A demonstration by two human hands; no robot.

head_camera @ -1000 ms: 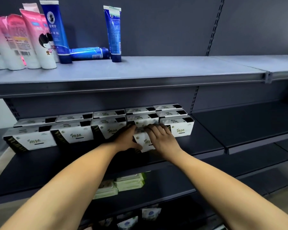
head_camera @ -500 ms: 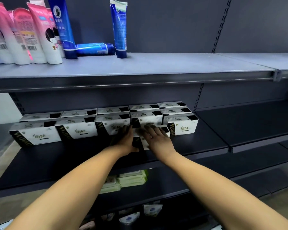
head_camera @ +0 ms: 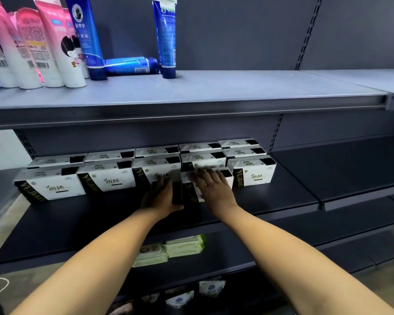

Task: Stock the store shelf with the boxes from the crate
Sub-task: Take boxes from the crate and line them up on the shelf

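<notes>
White boxes with black ends (head_camera: 109,180) stand in two rows on the dark middle shelf (head_camera: 96,221). One more white box (head_camera: 229,181) sits in front of the row, slightly proud of its neighbours, in the gap left of the rightmost box (head_camera: 255,176). My left hand (head_camera: 160,197) presses against its left end. My right hand (head_camera: 214,189) lies flat on its top and front with the fingers spread. Both hands hide most of this box. The crate is out of view.
The grey upper shelf (head_camera: 214,96) overhangs the boxes and carries pink tubes (head_camera: 55,42) and blue tubes (head_camera: 87,37), one lying down (head_camera: 130,67). Green wipe packs (head_camera: 182,246) lie on the shelf below. A bare dark shelf section (head_camera: 339,169) adjoins on the right.
Both hands have slid the held box further back along the shelf toward the row. The view has shifted slightly closer and left.
</notes>
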